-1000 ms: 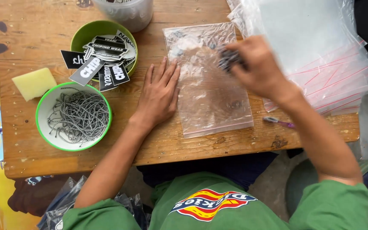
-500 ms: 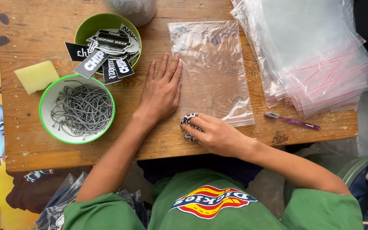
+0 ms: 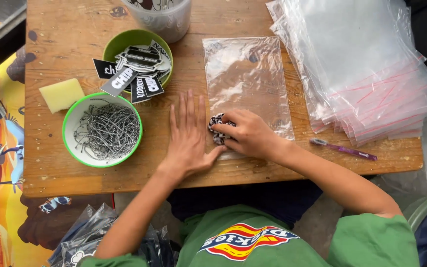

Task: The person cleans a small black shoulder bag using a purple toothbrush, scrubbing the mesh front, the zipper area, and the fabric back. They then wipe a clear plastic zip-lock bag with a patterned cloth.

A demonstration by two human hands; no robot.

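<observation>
My left hand [image 3: 188, 137] lies flat, fingers apart, on the wooden table [image 3: 55, 168] just left of a clear plastic bag [image 3: 247, 81] spread in front of me. My right hand [image 3: 247, 134] is closed around a small black-and-white bundle of cord [image 3: 217, 124] at the bag's near left corner. The bag's near edge is hidden under my right hand.
A white bowl with a green rim [image 3: 102, 129] holds several black-and-white cords. Behind it a green bowl [image 3: 135, 41] holds black tags. A yellow sponge [image 3: 62, 94] lies at left, a stack of clear zip bags [image 3: 362, 69] at right, a purple pen [image 3: 343, 149] near the edge, a translucent tub [image 3: 160, 17] at the back.
My right hand went from the bag's far right corner down to the table's near edge, then up to the bag's near left corner with the bundle. The bag now lies flatter.
</observation>
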